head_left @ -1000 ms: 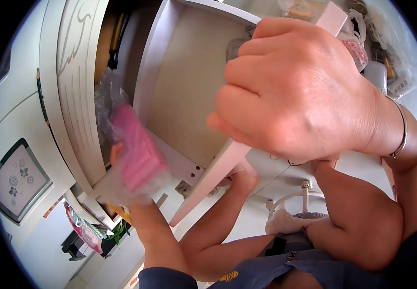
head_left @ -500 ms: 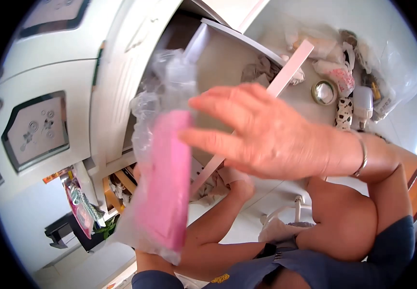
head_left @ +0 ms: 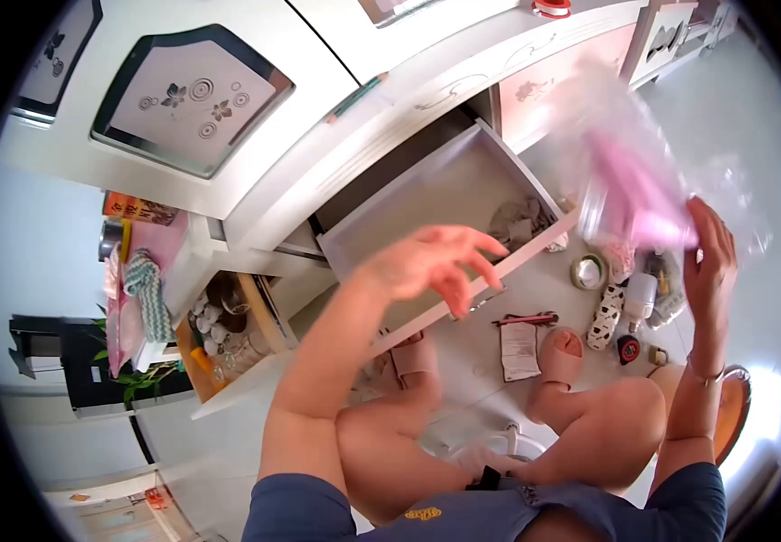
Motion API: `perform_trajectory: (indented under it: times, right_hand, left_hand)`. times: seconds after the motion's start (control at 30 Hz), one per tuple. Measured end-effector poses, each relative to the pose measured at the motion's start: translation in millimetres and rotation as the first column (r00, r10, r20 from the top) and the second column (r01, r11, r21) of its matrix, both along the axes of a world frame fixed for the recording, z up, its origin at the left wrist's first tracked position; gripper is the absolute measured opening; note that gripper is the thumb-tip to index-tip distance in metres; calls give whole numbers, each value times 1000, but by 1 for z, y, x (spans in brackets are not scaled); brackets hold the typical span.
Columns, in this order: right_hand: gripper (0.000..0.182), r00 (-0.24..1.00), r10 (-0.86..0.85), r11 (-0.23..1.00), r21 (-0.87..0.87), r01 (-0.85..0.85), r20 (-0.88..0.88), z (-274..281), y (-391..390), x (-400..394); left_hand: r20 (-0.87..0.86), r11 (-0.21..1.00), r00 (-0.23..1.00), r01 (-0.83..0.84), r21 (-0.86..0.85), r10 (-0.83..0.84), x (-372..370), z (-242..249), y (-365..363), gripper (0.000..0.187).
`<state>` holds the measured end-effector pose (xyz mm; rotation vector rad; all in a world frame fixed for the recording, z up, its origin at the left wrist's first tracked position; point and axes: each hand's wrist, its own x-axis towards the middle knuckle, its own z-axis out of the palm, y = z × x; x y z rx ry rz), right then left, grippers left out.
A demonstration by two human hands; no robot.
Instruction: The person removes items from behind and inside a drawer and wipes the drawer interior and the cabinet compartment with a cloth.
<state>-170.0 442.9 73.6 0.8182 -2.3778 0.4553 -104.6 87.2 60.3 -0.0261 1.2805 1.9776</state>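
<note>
Out to the right, my right hand pinches the lower edge of a clear plastic bag with a flat pink object inside. The pink object is blurred by motion, so I cannot make out its kind. It hangs above the floor, past the drawer's right end. My left hand is over the front of the pulled-out drawer, fingers apart and curved, holding nothing. A crumpled grey cloth lies in the drawer's right corner.
On the floor beyond my feet are a roll of tape, a white bulb, a tape measure and a printed paper. A second drawer with small items stands open at left.
The bagged pink object has gone from in front of my left knee to the far right, with my right hand. My left hand, hidden before, now shows empty over the drawer. My view has turned.
</note>
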Motion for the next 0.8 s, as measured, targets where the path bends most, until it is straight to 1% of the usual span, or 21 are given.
perform_trajectory:
  times: [0.03, 0.07, 0.1, 0.13, 0.2, 0.23, 0.27, 0.3, 0.33, 0.37, 0.4, 0.47, 0.5, 0.53, 0.57, 0.6, 0.63, 0.67, 0.7, 0.73, 0.8]
  right_hand:
    - [28, 967, -251, 966, 80, 247, 43, -13, 27, -10]
    - [27, 930, -360, 925, 163, 344, 76, -27, 46, -19]
    - [26, 880, -465, 867, 250, 431, 99, -43, 62, -28]
    - [25, 852, -507, 841, 289, 457, 131, -59, 76, -38]
    - [26, 772, -612, 763, 385, 520, 171, -100, 98, -56]
    - [41, 703, -662, 718, 488, 496, 258, -109, 94, -60]
    - [50, 621, -740, 615, 635, 467, 260, -117, 91, -58]
    - [59, 534, -811, 497, 762, 414, 239, -109, 66, -51]
    - [65, 530, -789, 554, 732, 396, 311, -112, 57, -51]
    - [72, 522, -763, 607, 699, 378, 380, -117, 52, -54]
    - [64, 638, -543, 831, 461, 312, 547, -117, 50, -57]
    - [48, 682, -301, 946, 118, 302, 666, -83, 0, -55]
    - [39, 777, -198, 975, 36, 221, 597, -68, -21, -52]
    - [30, 854, -92, 991, -38, 129, 512, -54, -41, -50]
    - [22, 907, 21, 998, -62, 5, 420, -41, -60, -45]
    - [22, 877, 116, 992, -95, -81, 467, -30, -77, -38]
    - [21, 893, 250, 968, -102, -228, 375, -29, -91, -34]
    - [19, 864, 356, 932, -64, -358, 357, -27, -104, -32]
    - [16, 829, 417, 902, -63, -426, 372, -31, -114, -31]
    - [12, 813, 448, 888, -82, -453, 372, -40, -122, -32]
    - [9, 791, 476, 874, -106, -474, 385, -54, -126, -33]
  left_hand:
    - [-46, 994, 997, -61, -95, 57, -2, -10, -17, 41]
    - [-69, 963, 982, -184, -196, 174, 0, -14, -30, 37]
    - [-68, 935, 962, -273, -227, 265, 1, -20, -43, 33]
    - [-62, 920, 953, -303, -250, 297, 2, -28, -57, 30]
    - [-86, 837, 958, -280, -471, 272, 5, -40, -70, 27]
    - [-99, 769, 966, -251, -588, 239, 5, -47, -73, 26]
    - [-93, 775, 966, -249, -581, 241, 4, -54, -73, 26]
    - [-114, 714, 987, -162, -681, 115, 0, -62, -71, 25]
    - [-119, 630, 993, -82, -772, -16, -4, -71, -69, 25]
    - [-117, 640, 993, -81, -764, -14, -9, -82, -66, 25]
    - [-190, 594, 968, -56, -802, -166, -13, -94, -62, 24]
    - [-250, 482, 871, -18, -876, -422, -29, -109, -47, 25]
    - [-267, 521, 875, -20, -853, -404, -36, -117, -37, 27]
    - [-284, 559, 878, -22, -829, -386, -43, -125, -25, 29]
    - [-446, 585, 769, -117, -803, -459, -50, -134, -13, 33]
    - [-588, 617, 626, -208, -759, -513, -57, -141, -1, 36]
    - [-586, 618, 630, -206, -759, -509, -63, -146, 11, 36]
    - [-628, 591, 481, -249, -767, -612, -67, -151, 22, 38]
    - [-640, 569, 319, -294, -768, -699, -70, -156, 29, 40]
    - [-636, 567, 328, -288, -772, -699, -71, -171, 32, 40]
    - [-718, 581, 108, -511, -634, -688, -68, -199, 35, 34]
